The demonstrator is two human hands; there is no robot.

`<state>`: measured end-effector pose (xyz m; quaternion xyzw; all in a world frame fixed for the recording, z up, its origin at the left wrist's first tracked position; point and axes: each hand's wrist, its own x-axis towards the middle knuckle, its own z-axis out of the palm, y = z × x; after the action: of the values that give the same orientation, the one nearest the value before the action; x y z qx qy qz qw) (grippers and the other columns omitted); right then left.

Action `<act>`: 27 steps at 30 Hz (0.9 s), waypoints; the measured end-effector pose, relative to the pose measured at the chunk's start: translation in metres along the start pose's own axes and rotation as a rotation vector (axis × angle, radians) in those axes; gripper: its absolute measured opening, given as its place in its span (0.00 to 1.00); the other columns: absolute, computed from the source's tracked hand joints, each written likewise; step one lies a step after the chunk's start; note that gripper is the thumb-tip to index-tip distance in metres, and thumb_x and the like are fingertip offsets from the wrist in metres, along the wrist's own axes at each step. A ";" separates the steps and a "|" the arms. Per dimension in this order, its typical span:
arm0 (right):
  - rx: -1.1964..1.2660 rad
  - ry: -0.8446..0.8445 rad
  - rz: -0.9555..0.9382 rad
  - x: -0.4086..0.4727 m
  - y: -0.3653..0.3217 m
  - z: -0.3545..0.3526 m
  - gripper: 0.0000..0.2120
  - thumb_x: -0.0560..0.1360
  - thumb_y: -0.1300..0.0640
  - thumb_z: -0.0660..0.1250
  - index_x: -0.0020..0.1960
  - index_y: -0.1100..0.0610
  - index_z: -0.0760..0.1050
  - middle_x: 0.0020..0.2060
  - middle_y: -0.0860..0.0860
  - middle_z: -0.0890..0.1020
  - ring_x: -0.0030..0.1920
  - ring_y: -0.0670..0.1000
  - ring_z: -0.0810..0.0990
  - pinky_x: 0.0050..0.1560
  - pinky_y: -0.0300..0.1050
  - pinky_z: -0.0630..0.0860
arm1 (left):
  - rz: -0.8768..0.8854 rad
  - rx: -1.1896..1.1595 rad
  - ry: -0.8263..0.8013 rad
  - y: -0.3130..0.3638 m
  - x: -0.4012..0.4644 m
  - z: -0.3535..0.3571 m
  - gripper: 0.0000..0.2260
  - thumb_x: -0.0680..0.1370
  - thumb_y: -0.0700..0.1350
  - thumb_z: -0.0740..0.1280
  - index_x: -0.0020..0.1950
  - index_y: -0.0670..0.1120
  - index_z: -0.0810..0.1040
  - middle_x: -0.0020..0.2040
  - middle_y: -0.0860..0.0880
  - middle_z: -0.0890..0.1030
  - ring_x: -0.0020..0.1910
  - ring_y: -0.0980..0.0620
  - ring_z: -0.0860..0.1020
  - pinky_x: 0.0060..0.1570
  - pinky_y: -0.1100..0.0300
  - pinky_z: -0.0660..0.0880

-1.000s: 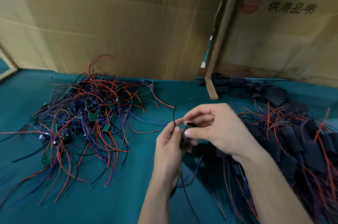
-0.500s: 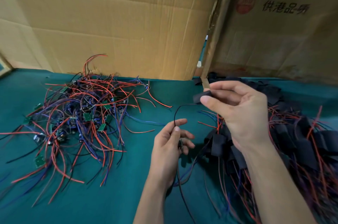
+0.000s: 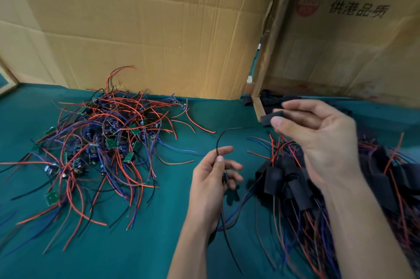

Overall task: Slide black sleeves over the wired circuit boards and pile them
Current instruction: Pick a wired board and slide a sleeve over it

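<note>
Right hand (image 3: pixel 318 142) pinches a black sleeve (image 3: pixel 271 118), raised above the sleeved-board pile (image 3: pixel 295 185). Left hand (image 3: pixel 213 178), just left of that pile, pinches a black wire (image 3: pixel 223 137); its board is hidden. Unsleeved boards (image 3: pixel 102 142) lie far left on the worktop (image 3: pixel 159 244).

Black sleeve (image 3: pixel 271 117) in right hand (image 3: pixel 318 142)

Board in left hand (image 3: pixel 211 178) hidden; sleeved pile (image 3: pixel 375 187) cut off at R edge.
</note>
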<state>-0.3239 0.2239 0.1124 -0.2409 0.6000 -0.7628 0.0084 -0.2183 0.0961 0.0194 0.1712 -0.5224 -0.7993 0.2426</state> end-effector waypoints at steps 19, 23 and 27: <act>-0.139 -0.163 0.308 -0.015 0.038 0.029 0.31 0.63 0.73 0.79 0.61 0.53 0.78 0.40 0.54 0.88 0.42 0.49 0.88 0.40 0.35 0.80 | -0.035 0.111 -0.165 -0.001 0.000 -0.006 0.33 0.71 0.26 0.55 0.72 0.49 0.73 0.63 0.47 0.81 0.50 0.51 0.83 0.43 0.61 0.78; -0.190 -0.177 0.283 -0.010 0.039 0.018 0.30 0.63 0.71 0.80 0.60 0.52 0.78 0.42 0.55 0.89 0.46 0.51 0.88 0.46 0.37 0.81 | -0.033 0.086 -0.128 -0.003 -0.003 -0.005 0.33 0.78 0.21 0.55 0.79 0.45 0.60 0.68 0.48 0.77 0.68 0.51 0.76 0.68 0.51 0.73; -0.207 -0.240 0.326 -0.011 0.040 0.015 0.27 0.66 0.71 0.79 0.60 0.54 0.77 0.43 0.55 0.89 0.46 0.52 0.88 0.49 0.40 0.80 | -0.040 -0.027 -0.152 0.001 -0.005 -0.005 0.37 0.77 0.20 0.56 0.80 0.50 0.57 0.74 0.47 0.72 0.71 0.48 0.73 0.69 0.50 0.72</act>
<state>-0.3193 0.2021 0.0741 -0.2295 0.7007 -0.6516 0.1783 -0.2115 0.0947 0.0189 0.1172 -0.5250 -0.8217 0.1883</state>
